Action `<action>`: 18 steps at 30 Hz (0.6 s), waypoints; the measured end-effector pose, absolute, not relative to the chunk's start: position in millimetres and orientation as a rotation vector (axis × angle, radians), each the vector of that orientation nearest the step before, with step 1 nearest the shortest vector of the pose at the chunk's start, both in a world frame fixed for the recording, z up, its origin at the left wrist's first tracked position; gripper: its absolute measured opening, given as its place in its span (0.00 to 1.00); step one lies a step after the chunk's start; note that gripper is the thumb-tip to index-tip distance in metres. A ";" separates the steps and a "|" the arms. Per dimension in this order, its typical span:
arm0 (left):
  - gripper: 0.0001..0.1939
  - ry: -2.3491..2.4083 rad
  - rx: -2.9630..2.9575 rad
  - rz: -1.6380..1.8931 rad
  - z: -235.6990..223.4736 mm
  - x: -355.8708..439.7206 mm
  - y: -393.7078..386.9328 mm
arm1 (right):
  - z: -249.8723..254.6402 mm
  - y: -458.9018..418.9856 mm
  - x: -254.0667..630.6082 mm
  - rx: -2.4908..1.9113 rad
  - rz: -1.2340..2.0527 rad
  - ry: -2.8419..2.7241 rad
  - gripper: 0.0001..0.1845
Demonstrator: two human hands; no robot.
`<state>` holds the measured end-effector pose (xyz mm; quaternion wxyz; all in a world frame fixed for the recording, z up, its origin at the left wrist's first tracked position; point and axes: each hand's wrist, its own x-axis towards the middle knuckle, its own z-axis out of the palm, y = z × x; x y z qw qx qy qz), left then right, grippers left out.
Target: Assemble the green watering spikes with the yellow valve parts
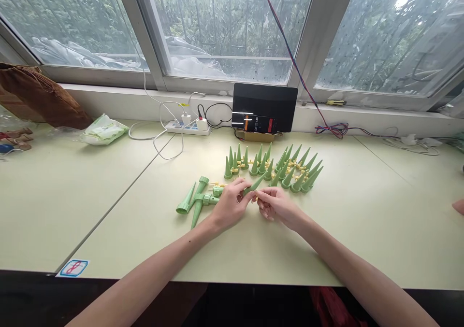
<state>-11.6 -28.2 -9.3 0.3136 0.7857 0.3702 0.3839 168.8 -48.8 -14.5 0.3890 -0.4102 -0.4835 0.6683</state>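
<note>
My left hand (232, 204) is closed round a green plastic watering spike (258, 182), its tip pointing up and to the right. Against the spike's near side, the fingertips of my right hand (277, 205) pinch a small yellow valve (257, 198), mostly covered by the fingers. Left of my hands, several loose green spikes (198, 196) lie in a pile, with a few thin yellow pieces (216, 185) beside them. Beyond my hands stand several upright green spikes (254, 165) with yellow valves at their bases, and another group (296, 181) stands to the right.
A black tablet (266, 102) leans at the back with a phone (258, 124) before it. A power strip (188, 128) with white cables is left of it. A green-white packet (104, 129) and brown bag (43, 95) lie far left; bundled wires (333, 130) lie back right.
</note>
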 end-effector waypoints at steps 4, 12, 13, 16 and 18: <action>0.08 1.065 2.067 1.058 -8.1 -10.8 -29.2 | -13.6 -54.1 163.3 -1.176 1.185 -1.477 0.20; 0.13 1.138 1.938 1.122 -5.2 -10.9 -29.7 | -9.1 -60.9 158.1 -1.136 0.618 -1.744 0.11; 0.13 1.135 1.934 1.120 -4.8 -11.0 -30.0 | -10.3 -60.3 158.3 -1.131 0.594 -1.756 0.10; 0.12 1.122 1.938 1.096 -4.3 -11.2 -30.8 | -13.5 -58.8 159.3 -1.123 0.540 -1.775 0.09; 0.13 1.108 1.938 1.073 -4.5 -11.4 -31.0 | -14.2 -58.7 159.7 -1.121 0.528 -1.778 0.09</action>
